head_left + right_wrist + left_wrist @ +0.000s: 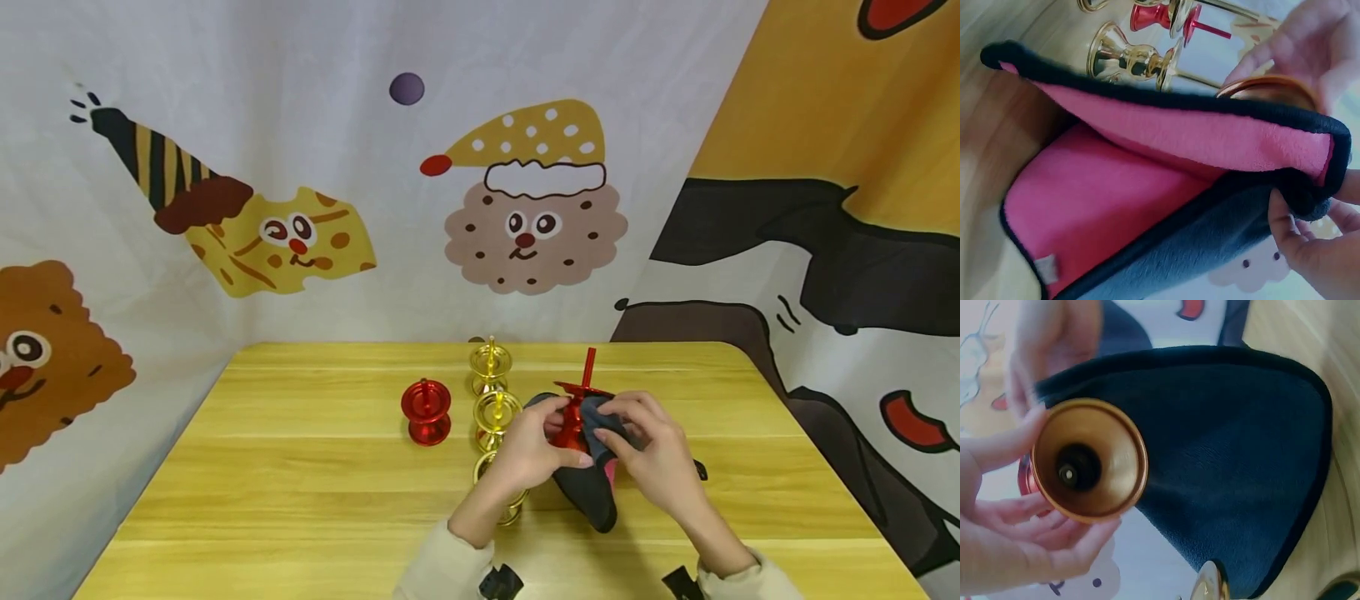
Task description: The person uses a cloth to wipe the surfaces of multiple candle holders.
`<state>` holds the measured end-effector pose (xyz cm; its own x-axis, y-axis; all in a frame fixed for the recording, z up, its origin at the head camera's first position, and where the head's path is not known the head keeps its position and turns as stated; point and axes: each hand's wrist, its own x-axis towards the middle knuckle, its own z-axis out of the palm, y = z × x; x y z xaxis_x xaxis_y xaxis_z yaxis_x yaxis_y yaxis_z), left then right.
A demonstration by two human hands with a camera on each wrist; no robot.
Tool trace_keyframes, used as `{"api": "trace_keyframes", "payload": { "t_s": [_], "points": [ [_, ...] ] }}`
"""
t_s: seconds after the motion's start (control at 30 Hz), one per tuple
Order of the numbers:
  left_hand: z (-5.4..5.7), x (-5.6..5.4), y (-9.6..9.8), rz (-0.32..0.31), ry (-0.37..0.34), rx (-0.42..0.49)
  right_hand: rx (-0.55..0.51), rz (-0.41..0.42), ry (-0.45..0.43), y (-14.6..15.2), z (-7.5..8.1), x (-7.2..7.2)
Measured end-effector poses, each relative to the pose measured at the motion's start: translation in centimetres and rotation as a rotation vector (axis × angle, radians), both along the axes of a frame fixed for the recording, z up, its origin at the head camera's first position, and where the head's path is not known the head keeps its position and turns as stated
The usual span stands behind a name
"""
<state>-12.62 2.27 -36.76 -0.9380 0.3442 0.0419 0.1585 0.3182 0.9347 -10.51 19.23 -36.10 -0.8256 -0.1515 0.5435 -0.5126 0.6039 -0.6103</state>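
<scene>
Between the two hands sits a glossy red metal candlestick [573,425], its thin spike pointing up and its hollow, flared base showing a coppery inside in the left wrist view. The left hand [534,448] grips it with curled fingers, while the right hand [660,454] pinches a plush cloth [581,497], slate-blue on one face, pink on the other and edged in black, against its side. Beneath the grip spreads a pale yellow wood-grain table [300,500]; beyond it hangs a fabric backdrop [322,108] printed with cartoon biscuits and cheese. Just left of the grip stand three shiny gold candlesticks [497,417] in a row, the nearest partly hidden by the left arm; farther left stands a second red candlestick [429,417].
</scene>
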Motion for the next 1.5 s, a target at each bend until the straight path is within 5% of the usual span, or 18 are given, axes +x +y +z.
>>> {"api": "trace_keyframes", "payload": {
  "t_s": [0.17, 0.33, 0.53, 0.77, 0.87, 1.07, 1.17, 1.23, 1.5],
  "points": [
    [0.4, -0.3, -1.0, -0.097, -0.187, 0.277, -0.219, 0.093, -0.105, 1.0, -0.3, -0.4],
    [0.8, -0.3, -1.3, -0.161, -0.262, 0.356, -0.316, 0.129, -0.143, 1.5, -0.5, -0.5],
    [0.4, -0.1, -0.8, -0.112, -0.172, 0.214, -0.279, 0.121, -0.127, 1.4, -0.4, -0.4],
    [0.2, 0.5, 0.1, -0.009, 0.051, -0.079, -0.028, -0.001, -0.003, 0.2, -0.1, 0.0],
    [0.2, 0.4, -0.2, -0.038, -0.003, -0.033, -0.074, 0.041, -0.027, 0.4, -0.2, -0.1],
    [0.4, -0.1, -1.5, -0.13, -0.222, 0.274, -0.269, 0.167, -0.123, 1.5, -0.4, -0.4],
    [0.7, -0.1, -1.6, -0.143, -0.246, 0.328, -0.285, 0.168, -0.147, 1.8, -0.5, -0.5],
    [0.9, 0.0, -1.5, -0.134, -0.219, 0.303, -0.282, 0.157, -0.151, 1.7, -0.4, -0.5],
    [0.7, 0.6, -0.5, -0.079, -0.015, -0.029, -0.115, 0.035, -0.039, 0.3, -0.1, 0.0]
  ]
}}
